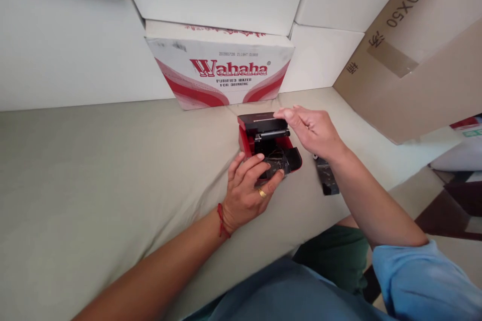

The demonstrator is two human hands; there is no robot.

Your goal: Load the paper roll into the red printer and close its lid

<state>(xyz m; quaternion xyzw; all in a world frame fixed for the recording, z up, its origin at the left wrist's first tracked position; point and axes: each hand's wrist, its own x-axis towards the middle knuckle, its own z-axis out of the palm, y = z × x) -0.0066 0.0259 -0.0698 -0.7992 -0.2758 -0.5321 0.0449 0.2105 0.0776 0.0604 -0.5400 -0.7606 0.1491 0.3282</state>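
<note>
Five white boxes (68, 50) line the back of one cloth-covered bench (94, 170). Left hand (248, 188) has a wrapped packet (277, 165) gripped at the front of one open red-black case (245, 143), one Wahaha carton (233, 70) right behind. Right hand (314, 130) is at the lid (259, 119), can't tell if gripping. Then one black pouch (327, 176), one big brown carton (422, 60).

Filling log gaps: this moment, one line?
left hand: on clear film in open red-black box | right hand: at box's rear flap | flat black packet: on beige cloth
</note>
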